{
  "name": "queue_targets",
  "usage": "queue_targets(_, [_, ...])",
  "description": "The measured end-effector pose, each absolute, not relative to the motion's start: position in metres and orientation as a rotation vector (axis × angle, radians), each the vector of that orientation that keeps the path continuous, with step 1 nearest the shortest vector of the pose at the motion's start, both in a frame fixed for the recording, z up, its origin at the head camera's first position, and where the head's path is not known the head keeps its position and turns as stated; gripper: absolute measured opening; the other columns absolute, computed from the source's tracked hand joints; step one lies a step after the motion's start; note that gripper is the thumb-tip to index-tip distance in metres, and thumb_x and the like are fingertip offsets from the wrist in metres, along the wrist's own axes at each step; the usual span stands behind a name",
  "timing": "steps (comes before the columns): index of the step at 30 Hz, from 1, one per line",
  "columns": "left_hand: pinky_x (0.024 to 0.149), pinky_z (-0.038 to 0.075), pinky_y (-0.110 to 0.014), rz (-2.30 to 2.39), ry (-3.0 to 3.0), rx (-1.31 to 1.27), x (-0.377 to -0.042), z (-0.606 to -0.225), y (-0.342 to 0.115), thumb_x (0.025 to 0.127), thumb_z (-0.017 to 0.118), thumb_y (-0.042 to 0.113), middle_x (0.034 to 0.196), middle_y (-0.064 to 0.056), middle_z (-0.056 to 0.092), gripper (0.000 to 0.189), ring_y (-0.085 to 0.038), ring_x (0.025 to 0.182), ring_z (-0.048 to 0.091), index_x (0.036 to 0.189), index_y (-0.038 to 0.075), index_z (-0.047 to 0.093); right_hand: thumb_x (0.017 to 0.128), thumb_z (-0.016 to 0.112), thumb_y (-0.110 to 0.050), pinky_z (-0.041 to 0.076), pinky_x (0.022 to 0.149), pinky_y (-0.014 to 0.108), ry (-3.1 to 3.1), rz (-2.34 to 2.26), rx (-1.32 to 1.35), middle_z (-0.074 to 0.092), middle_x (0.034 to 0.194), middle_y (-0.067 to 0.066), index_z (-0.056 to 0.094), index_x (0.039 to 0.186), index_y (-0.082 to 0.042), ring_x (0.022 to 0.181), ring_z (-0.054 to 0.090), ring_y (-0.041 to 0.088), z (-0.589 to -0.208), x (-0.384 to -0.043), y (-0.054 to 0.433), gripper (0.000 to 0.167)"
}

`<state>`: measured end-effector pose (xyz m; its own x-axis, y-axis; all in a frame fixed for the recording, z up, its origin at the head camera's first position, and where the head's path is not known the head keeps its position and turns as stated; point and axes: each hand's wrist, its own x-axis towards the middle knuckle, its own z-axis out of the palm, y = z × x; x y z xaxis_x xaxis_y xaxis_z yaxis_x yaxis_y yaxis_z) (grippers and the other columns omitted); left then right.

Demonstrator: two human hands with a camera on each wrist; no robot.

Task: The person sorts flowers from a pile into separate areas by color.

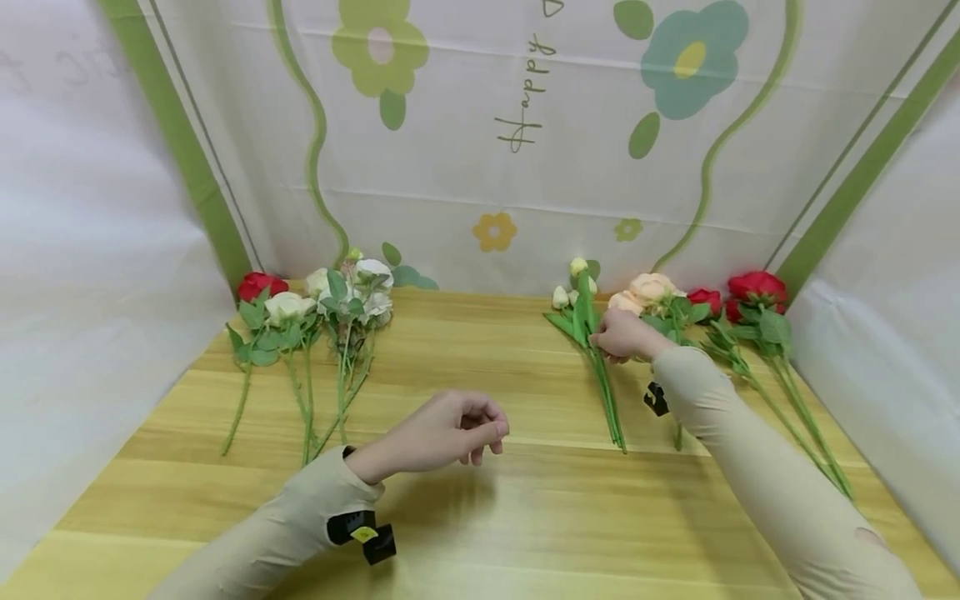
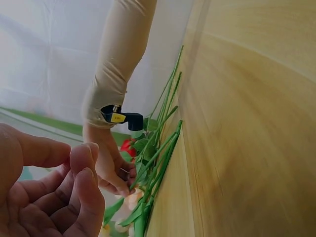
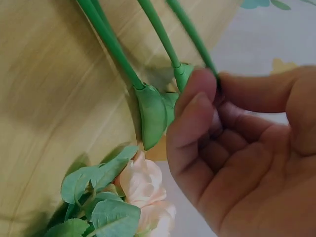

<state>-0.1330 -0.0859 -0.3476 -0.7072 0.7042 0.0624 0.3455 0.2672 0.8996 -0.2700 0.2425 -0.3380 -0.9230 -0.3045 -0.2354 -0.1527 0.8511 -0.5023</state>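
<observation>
White tulips (image 1: 582,321) with long green stems lie toward the back, right of the table's middle. My right hand (image 1: 628,335) is at their leaves; in the right wrist view its thumb and index finger pinch one thin green tulip stem (image 3: 190,34). Two other stems with broad leaves (image 3: 152,116) lie beside it, outside the fingers. The tulip heads are hidden behind the hand there. My left hand (image 1: 453,429) hovers over the middle of the table, fingers loosely curled with nothing in them. Peach roses (image 1: 651,290) lie just right of the right hand.
Red roses (image 1: 756,289) with long stems lie at the right, near the side cloth. On the left are another red rose (image 1: 261,286), a cream rose (image 1: 289,307) and white flowers (image 1: 372,287). A printed cloth (image 1: 450,167) hangs behind the wooden table (image 1: 517,533).
</observation>
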Motion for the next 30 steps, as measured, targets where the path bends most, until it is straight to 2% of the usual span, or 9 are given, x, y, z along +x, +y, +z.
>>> queue_targets(2, [0.058,0.054,-0.034,1.411,2.192,0.965,-0.133,-0.347,-0.086,0.102,0.057,0.022,0.083,-0.001,0.069,0.012,-0.02,0.064,0.064,0.099,0.015,0.067,0.1,0.053,-0.007,0.042,0.048,0.032,2.706,-0.718,-0.349,0.054,0.053,0.009,0.06,0.062,0.002,0.044,0.048,0.014,-0.34,-0.269,0.243,0.039])
queue_targets(8, [0.057,0.054,-0.035,1.397,2.178,0.988,-0.134,-0.346,-0.085,0.102,0.057,0.02,0.083,-0.003,0.069,0.012,-0.02,0.064,0.064,0.097,0.015,0.067,0.097,0.051,-0.004,0.035,0.043,0.029,2.709,-0.741,-0.351,0.044,0.044,0.002,0.049,0.05,-0.008,0.039,0.038,0.013,-0.346,-0.265,0.242,0.046])
queue_targets(15, [0.058,0.054,-0.039,1.386,2.144,1.016,-0.132,-0.348,-0.087,0.102,0.056,0.018,0.083,-0.008,0.069,0.013,-0.027,0.066,0.065,0.096,0.015,0.066,0.083,0.045,0.0,0.022,0.044,0.028,2.715,-0.752,-0.262,0.031,0.044,-0.003,0.04,0.049,-0.016,0.042,0.02,0.012,-0.354,-0.265,0.238,0.038])
queue_targets(20, [0.057,0.054,-0.037,1.357,2.155,1.032,-0.131,-0.348,-0.087,0.102,0.056,0.019,0.081,-0.003,0.068,0.013,-0.021,0.065,0.065,0.095,0.015,0.067,0.084,0.047,-0.001,0.024,0.046,0.028,2.738,-0.711,-0.251,0.035,0.044,-0.003,0.042,0.05,-0.016,0.042,0.022,0.012,-0.359,-0.266,0.234,0.038])
queue_targets(25, [0.058,0.054,-0.038,1.348,2.159,1.034,-0.131,-0.348,-0.088,0.102,0.056,0.017,0.082,-0.006,0.068,0.013,-0.019,0.065,0.065,0.095,0.015,0.066,0.086,0.047,-0.003,0.025,0.045,0.028,2.77,-0.626,-0.222,0.034,0.045,-0.003,0.043,0.052,-0.016,0.042,0.023,0.012,-0.359,-0.265,0.232,0.037])
queue_targets(30, [0.059,0.054,-0.036,1.323,2.183,1.046,-0.132,-0.347,-0.091,0.103,0.055,0.02,0.082,-0.004,0.068,0.013,-0.019,0.067,0.065,0.096,0.016,0.066,0.094,0.053,-0.015,0.025,0.045,0.028,2.831,-0.55,-0.126,0.03,0.051,-0.003,0.04,0.06,-0.015,0.045,0.024,0.012,-0.358,-0.26,0.233,0.037])
